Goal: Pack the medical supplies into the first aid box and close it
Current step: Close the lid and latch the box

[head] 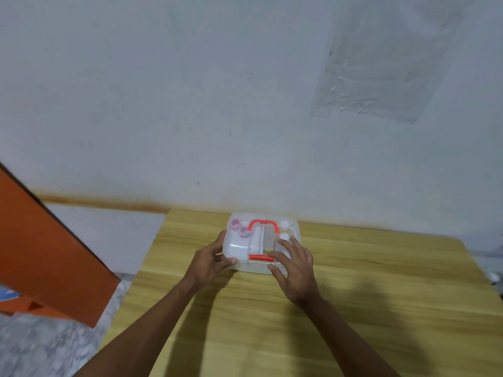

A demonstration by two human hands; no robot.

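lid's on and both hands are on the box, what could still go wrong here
1. The red latch at the front may not be snapped; neither the left hand nor the right hand is on it, so the first aid box could pop open.
2. Bottle caps sit just under the clear lid, and pressing down might jam on them.
3. The box sits near the table's far edge; a push could slide it off.

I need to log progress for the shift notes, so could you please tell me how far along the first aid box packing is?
Packing looks done: bottles with pink caps and white caps show through the clear lid of the first aid box, and nothing loose lies on the table. In hand: the left hand steadies the box and the right hand presses the lid. Left: confirming the red latch is snapped; I cannot tell.
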